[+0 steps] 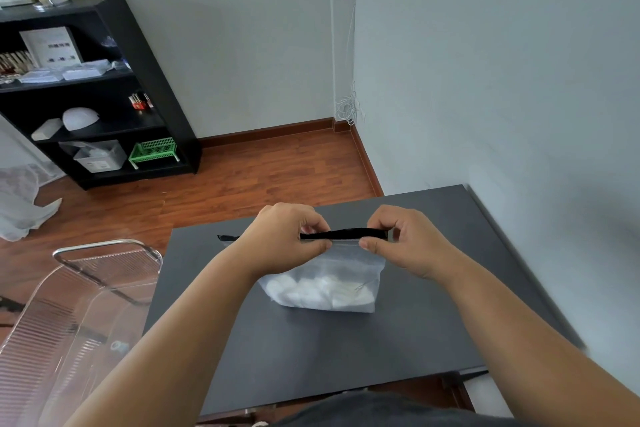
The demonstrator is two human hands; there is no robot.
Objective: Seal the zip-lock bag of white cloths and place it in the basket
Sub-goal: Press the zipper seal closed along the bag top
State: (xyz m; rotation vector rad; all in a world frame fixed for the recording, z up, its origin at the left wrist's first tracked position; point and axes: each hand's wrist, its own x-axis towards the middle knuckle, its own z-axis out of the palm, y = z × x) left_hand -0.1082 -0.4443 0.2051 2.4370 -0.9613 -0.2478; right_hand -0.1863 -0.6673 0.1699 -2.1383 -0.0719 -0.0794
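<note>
A frosted zip-lock bag with a black strip along its top stands upright on the dark grey table. White cloths lie in its bottom. My left hand pinches the top strip left of the middle. My right hand pinches the strip near its right end. The strip's left end sticks out past my left wrist. A clear ribbed plastic basket with a metal handle stands to the left of the table, below my left forearm.
A white wall runs along the table's right side. Wooden floor lies beyond the table. A black shelf unit with a small green basket and other items stands at the far left. White fabric lies on the floor at the left edge.
</note>
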